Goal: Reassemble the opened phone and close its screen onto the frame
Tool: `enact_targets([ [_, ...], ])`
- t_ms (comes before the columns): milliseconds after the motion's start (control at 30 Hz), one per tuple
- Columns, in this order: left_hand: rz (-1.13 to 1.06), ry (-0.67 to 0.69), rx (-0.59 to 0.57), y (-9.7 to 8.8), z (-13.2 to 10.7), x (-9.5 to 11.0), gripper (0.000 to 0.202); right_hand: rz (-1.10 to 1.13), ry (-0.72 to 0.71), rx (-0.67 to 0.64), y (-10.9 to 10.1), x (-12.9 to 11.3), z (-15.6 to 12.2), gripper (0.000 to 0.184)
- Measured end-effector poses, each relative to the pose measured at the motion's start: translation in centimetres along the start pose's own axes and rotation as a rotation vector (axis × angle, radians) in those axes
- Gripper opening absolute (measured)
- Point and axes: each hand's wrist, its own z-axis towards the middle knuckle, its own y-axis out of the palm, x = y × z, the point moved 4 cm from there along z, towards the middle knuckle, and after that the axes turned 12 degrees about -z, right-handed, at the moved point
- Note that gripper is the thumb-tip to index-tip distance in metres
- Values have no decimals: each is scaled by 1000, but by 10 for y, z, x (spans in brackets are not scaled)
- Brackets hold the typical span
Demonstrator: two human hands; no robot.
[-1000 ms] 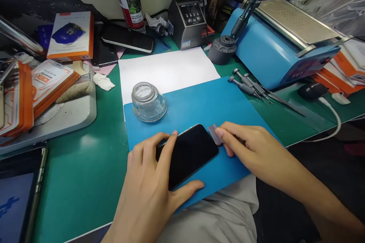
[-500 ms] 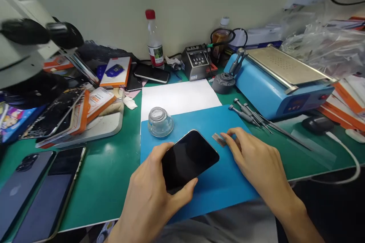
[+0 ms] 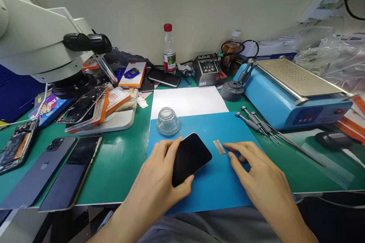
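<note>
My left hand (image 3: 158, 180) grips a black phone (image 3: 190, 157) by its near end, screen up, over the blue mat (image 3: 216, 186). My right hand (image 3: 256, 176) lies on the mat to the right with fingers loosely spread and nothing in them. Just beyond its fingertips a small thin grey blade (image 3: 219, 147) lies flat on the mat, apart from the phone. A small glass jar (image 3: 168, 121) stands at the mat's far left corner.
A white sheet (image 3: 188, 100) lies behind the mat. Screwdrivers and tweezers (image 3: 256, 121) lie to the right beside a blue heating machine (image 3: 293, 91). A microscope (image 3: 48, 45), boxes and two phones (image 3: 57, 171) fill the left. A bottle (image 3: 169, 50) and soldering station (image 3: 207, 70) stand by the wall.
My right hand let go of the grey blade, which now lies on the mat. My left hand lifted and turned the phone. The view rose and widened.
</note>
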Motion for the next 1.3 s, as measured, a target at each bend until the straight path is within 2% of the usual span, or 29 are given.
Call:
enact_targets([
  [133, 17, -28, -124, 3, 4, -7, 69, -97, 89, 8, 0, -17, 2, 34],
  [233, 74, -7, -165, 4, 4, -12, 70, -131, 96, 13, 3, -29, 1, 37],
  [433, 170, 58, -57, 6, -19, -21, 89, -41, 130, -32, 10, -29, 0, 31],
  [600, 179, 98, -80, 3, -33, -28, 75, 68, 153, -79, 14, -27, 3, 28],
  [700, 123, 96, -140, -4, -30, -33, 70, 144, 131, -112, 14, -23, 5, 23],
  [800, 57, 165, -260, -12, -24, -39, 71, 210, 97, -136, 9, -17, 7, 18],
  [900, 23, 198, -306, -16, -22, -47, 62, 300, 54, -136, 2, -15, 12, 14],
  [967, 42, 199, -291, -16, -23, -50, 64, 351, 21, -135, -2, -22, 18, 15],
  [1133, 132, 135, -158, -16, -24, -51, 90, 464, -171, -181, 0, -56, 36, 23],
  [1300, 102, 104, -154, -17, -20, -46, 85, 502, -218, -212, 9, -74, 44, 14],
])
